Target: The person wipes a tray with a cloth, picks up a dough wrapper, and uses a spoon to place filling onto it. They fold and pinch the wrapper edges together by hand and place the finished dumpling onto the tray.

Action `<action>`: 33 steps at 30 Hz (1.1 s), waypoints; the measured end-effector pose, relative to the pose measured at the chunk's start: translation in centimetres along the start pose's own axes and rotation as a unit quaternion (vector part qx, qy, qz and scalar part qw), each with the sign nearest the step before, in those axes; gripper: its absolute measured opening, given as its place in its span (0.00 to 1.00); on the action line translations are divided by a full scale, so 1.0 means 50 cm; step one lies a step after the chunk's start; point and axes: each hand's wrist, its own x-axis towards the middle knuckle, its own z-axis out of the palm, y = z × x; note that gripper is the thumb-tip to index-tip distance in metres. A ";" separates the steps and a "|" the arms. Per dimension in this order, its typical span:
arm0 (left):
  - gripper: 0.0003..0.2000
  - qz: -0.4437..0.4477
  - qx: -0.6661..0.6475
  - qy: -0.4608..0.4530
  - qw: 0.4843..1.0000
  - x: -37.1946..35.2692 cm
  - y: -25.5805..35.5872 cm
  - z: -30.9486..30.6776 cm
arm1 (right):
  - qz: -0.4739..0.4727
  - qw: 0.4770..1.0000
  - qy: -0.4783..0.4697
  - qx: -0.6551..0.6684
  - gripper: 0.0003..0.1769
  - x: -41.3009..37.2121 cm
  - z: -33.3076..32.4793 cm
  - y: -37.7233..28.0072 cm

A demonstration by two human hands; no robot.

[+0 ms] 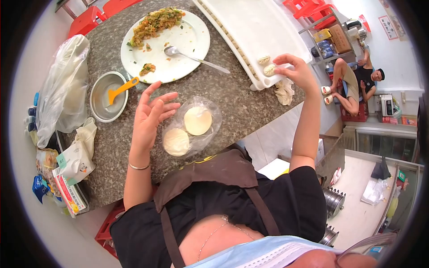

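My left hand (153, 117) is open over the table, fingers spread and holding nothing. Just to its right, a clear plastic bag (210, 107) holds pale round dough wrappers in two stacks, one wrapper stack (198, 120) farther back and another wrapper stack (176, 142) nearer me. At the near corner of the white tray (268, 31), my right hand (296, 71) has its thumb and fingertips on a small pleated dumpling (269, 69). Beside that lies a second pleated dumpling (263, 59). A large white plate (192, 33) carries chopped filling (156, 27) and a metal spoon (196, 59).
Left of the plate stands a metal bowl (101, 111) with an orange-handled scraper (120, 91). Plastic bags (67, 85) and a tissue pack (73, 163) line the left edge. A crumpled tissue (284, 92) lies by the tray. Another person (357, 80) sits at the far right.
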 end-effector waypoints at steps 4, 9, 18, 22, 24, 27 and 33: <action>0.24 -0.001 -0.001 0.005 1.000 0.003 -0.005 -0.002 | -0.019 0.999 -0.026 0.032 0.11 0.000 0.014 0.007; 0.24 -0.003 -0.008 0.012 1.000 0.003 -0.007 -0.006 | -0.029 1.000 0.009 0.007 0.11 0.005 0.008 0.007; 0.24 0.000 0.001 0.020 1.000 0.005 -0.006 -0.007 | -0.084 0.996 -0.025 0.024 0.14 0.052 0.049 -0.018; 0.24 -0.003 0.009 0.019 1.000 0.005 -0.007 -0.007 | -0.147 0.986 0.075 -0.029 0.13 0.023 0.037 -0.005; 0.24 0.000 0.022 0.019 1.000 0.003 -0.004 -0.004 | -0.109 0.985 0.126 0.032 0.13 -0.012 0.024 0.016; 0.24 0.005 0.033 0.013 0.999 0.000 -0.003 -0.004 | -0.024 0.969 0.224 0.102 0.13 -0.080 0.022 0.095; 0.24 0.040 0.057 -0.025 0.997 -0.002 -0.014 0.006 | -0.007 0.929 0.361 -0.083 0.11 -0.164 0.177 0.182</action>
